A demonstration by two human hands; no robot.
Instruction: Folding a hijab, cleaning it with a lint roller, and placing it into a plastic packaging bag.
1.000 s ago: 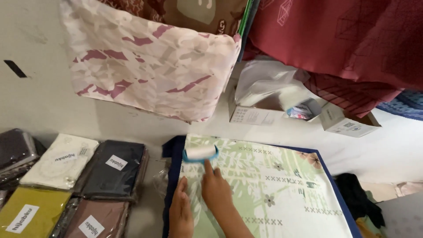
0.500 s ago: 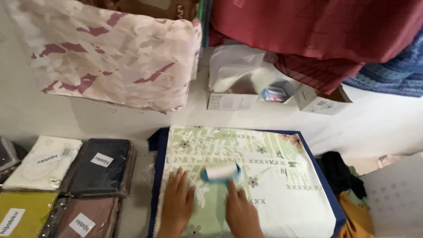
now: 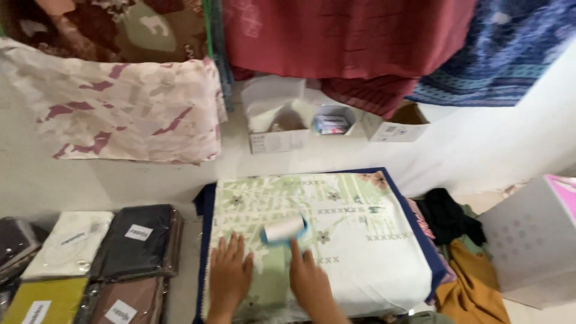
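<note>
While the left hand (image 3: pixel 228 277) lies flat, fingers spread, on the green-and-white floral folded cloth (image 3: pixel 354 240), the right hand (image 3: pixel 307 282) has its grip closed around the handle of a lint roller (image 3: pixel 284 229), whose white roll rests on the cloth just ahead of the fingertips. That cloth sits on a dark blue one (image 3: pixel 207 204). To the left lie packaged garments (image 3: pixel 139 240) with labels. Behind, an open cardboard box (image 3: pixel 277 135) stands below hanging red fabric (image 3: pixel 342 36).
</note>
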